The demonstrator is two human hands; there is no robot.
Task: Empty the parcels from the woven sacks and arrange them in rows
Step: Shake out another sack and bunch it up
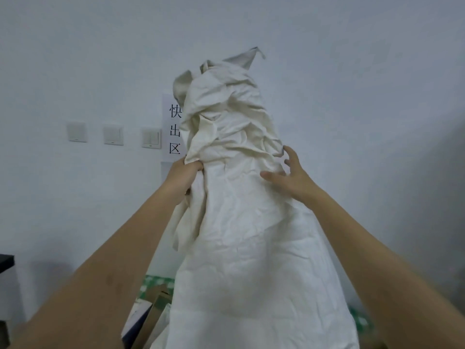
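Holding a crumpled white woven sack raised before a pale wall | my left hand grasps a bunched fold on its side | my right hand lies on the cloth, fingers spread | cardboard parcels show below its lower left edge.

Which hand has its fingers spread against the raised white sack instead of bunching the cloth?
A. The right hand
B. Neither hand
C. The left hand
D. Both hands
A: the right hand lies with fingers spread on the sack, while the left hand grips a fold.
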